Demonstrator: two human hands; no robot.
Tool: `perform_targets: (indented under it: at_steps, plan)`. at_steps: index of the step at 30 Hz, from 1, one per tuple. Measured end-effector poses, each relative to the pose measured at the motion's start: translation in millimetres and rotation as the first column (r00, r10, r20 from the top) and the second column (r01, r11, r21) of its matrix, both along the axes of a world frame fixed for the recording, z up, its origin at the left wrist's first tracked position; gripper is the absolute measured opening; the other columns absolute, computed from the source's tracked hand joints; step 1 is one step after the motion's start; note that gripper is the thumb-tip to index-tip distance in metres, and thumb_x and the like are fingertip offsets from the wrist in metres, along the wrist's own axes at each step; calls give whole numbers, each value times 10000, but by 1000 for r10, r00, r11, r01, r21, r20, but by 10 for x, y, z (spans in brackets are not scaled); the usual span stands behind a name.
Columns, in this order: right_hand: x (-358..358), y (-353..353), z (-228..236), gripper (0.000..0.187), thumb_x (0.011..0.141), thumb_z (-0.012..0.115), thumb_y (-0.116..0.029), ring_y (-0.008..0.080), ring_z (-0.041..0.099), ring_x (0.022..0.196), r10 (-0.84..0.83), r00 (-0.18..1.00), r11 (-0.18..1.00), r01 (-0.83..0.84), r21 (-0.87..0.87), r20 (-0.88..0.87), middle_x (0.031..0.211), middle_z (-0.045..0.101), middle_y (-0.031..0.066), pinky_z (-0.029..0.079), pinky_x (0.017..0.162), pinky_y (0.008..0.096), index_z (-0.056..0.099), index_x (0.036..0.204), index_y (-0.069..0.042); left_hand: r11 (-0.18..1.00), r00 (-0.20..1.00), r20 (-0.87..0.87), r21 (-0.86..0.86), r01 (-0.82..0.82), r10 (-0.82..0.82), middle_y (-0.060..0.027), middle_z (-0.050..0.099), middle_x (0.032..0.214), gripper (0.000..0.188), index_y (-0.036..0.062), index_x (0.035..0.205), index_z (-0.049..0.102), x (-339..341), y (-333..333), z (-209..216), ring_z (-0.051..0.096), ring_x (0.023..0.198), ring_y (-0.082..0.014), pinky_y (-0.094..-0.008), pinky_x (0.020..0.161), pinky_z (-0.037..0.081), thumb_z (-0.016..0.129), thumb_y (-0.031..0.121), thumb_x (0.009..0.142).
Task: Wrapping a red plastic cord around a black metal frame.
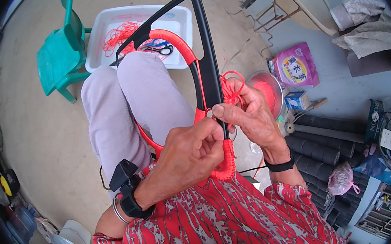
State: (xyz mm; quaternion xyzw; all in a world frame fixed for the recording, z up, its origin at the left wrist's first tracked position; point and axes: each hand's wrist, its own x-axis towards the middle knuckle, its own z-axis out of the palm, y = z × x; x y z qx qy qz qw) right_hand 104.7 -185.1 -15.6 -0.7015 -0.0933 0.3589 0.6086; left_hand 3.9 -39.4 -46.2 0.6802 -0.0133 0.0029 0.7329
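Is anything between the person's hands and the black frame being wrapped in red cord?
Nothing visible. The left hand and right hand both grip the black frame directly, where the red cord is wound.

— What sits beyond the knees?
— A green plastic chair (64,56) beside a white tray (180,20) with scissors (159,47) inside.
— And to the right?
— A pink bag (297,65), stacked dark rolls (319,149), and a pink plastic sack (342,179).
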Motion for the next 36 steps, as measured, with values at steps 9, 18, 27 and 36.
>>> perform_targets:
  at_steps: [9, 18, 27, 36]
  plan:
    - [22, 105, 15, 239, 846, 690, -167, 24, 502, 580, 51, 999, 998, -51, 30, 5, 811, 609, -1, 391, 462, 185, 555, 1004, -48, 999, 993, -118, -30, 12, -15, -6, 586, 643, 68, 1, 816, 535, -11, 132, 76, 549, 578, -32, -221, 524, 454, 594, -25, 794]
    - [17, 263, -176, 255, 868, 677, -190, 33, 482, 536, -10, 996, 990, 23, 139, -91, 781, 571, -25, 382, 444, 191, 562, 1042, -42, 857, 934, -346, -504, -107, -87, -68, 670, 839, 49, 1, 954, 570, -106, 260, 2, 655, 713, -107, -208, 615, 529, 578, 9, 906]
    - [-75, 239, -205, 292, 863, 688, -183, 76, 576, 665, 14, 945, 930, 108, 352, -326, 867, 620, 32, 456, 530, 211, 554, 1068, -26, 811, 943, -332, -560, -169, -33, -117, 667, 870, 176, -19, 1037, 537, -249, 370, 45, 668, 734, -162, -273, 633, 578, 613, -17, 878]
    - [-542, 295, -406, 397, 796, 735, -40, 74, 567, 928, 10, 988, 860, 71, 506, -155, 1038, 619, 4, 467, 866, 254, 555, 1150, -27, 746, 907, -410, -572, -340, 99, -146, 659, 854, 178, -26, 1029, 513, -447, 413, 160, 678, 688, -214, -350, 583, 600, 591, -49, 871]
